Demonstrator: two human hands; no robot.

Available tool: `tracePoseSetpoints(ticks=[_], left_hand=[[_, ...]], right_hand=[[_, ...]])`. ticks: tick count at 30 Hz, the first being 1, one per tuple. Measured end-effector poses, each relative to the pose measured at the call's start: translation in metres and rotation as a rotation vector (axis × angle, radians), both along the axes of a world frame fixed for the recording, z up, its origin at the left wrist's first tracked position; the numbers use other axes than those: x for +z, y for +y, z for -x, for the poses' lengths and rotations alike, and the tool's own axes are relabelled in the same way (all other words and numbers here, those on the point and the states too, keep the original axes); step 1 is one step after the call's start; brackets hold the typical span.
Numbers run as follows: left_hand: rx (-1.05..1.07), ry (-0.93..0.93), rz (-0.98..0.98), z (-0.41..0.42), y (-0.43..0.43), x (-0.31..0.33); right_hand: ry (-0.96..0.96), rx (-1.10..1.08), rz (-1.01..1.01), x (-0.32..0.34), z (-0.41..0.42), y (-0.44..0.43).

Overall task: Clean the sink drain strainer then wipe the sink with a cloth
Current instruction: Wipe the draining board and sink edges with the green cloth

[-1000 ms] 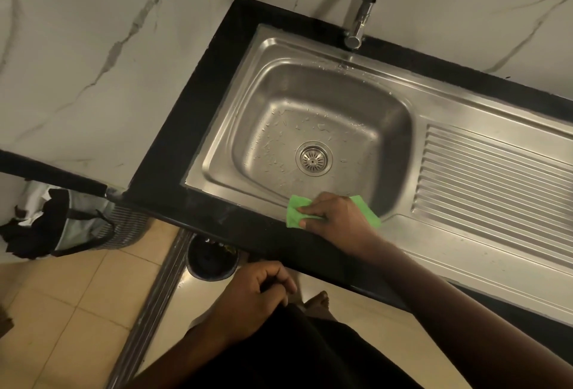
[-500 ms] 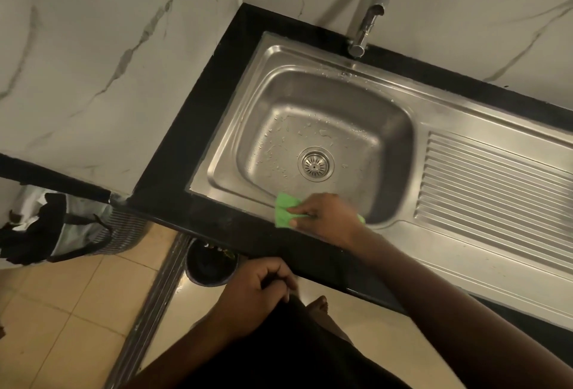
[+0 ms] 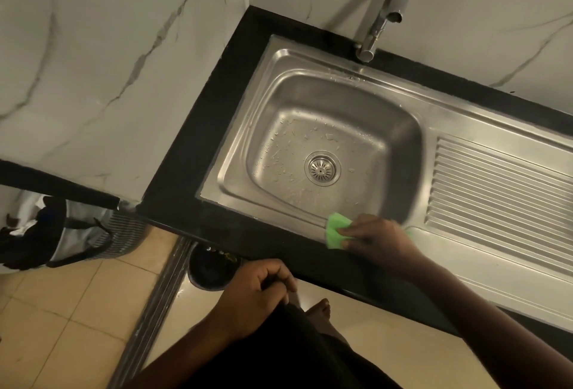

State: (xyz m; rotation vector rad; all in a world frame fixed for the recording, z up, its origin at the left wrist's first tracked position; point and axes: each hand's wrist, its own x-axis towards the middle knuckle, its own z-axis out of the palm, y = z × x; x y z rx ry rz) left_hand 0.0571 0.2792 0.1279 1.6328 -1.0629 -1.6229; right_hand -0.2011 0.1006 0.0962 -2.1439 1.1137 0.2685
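Head view: right hand (image 3: 376, 238) presses a green cloth (image 3: 335, 232) on the near rim of the steel sink (image 3: 245, 199).
Its fingers grip the cloth, which sits at about 5 o'clock from the drain strainer (image 3: 322, 168); the strainer is seated in the middle of the wet basin floor. The left hand (image 3: 255, 294) is clenched into a fist at the person's dark garment, below the black counter (image 3: 192, 153). The faucet (image 3: 383, 16) stands at 12 o'clock of the basin, and the ribbed drainboard (image 3: 496, 190) lies at 3 o'clock.
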Motion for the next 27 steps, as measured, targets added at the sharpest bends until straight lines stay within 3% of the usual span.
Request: tracePoseSetpoints(ticks=[6, 10, 20, 27], left_hand=[[0.065, 0.001, -0.016, -0.022, -0.003, 0.002], [0.119, 0.009, -0.039, -0.040, 0.002, -0.004], [0.122, 0.028, -0.116, -0.051, -0.009, -0.005], [0.167, 0.011, -0.105, -0.057, 0.000, -0.003]], right_hand=[[-0.263, 0.030, -0.031, -0.014, -0.164, 0.000], [-0.354, 0.061, -0.074, -0.022, -0.228, -0.002], [-0.451, -0.019, 0.093, -0.037, -0.277, -0.022], [-0.493, -0.343, 0.224, -0.045, -0.300, -0.114]])
